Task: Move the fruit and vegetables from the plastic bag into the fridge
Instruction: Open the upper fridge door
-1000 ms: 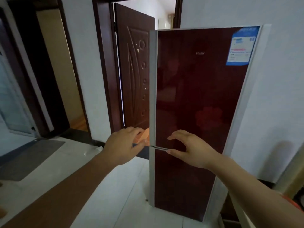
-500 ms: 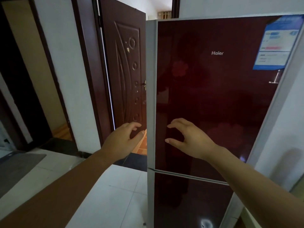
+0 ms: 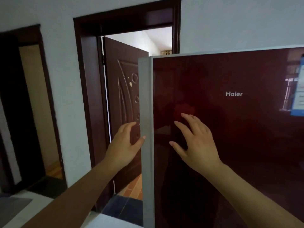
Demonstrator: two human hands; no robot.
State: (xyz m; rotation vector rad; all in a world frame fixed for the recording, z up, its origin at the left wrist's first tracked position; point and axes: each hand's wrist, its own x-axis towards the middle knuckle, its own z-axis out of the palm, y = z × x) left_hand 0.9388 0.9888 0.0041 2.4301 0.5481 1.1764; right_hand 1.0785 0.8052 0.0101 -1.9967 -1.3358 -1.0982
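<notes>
One dark red glossy fridge (image 3: 230,129) fills the right side, and it carries one silver brand word (image 3: 234,94) and one blue and white label (image 3: 298,89) at the far edge. Two bare hands are up: one left hand (image 3: 125,145), one right hand (image 3: 195,142), empty, fingers spread. Behind, two dark-framed doorways, with one carved brown wooden door (image 3: 123,96) swung open in the nearer one.

Home interior, hallway-type spot. Dark red glass-front fridge (image 3: 230,129) against a white wall (image 3: 65,79), next to a carved brown wooden door (image 3: 121,112) standing open in its frame. Second dark doorway (image 3: 24,104) on the left; pale tiled floor (image 3: 14,209).
</notes>
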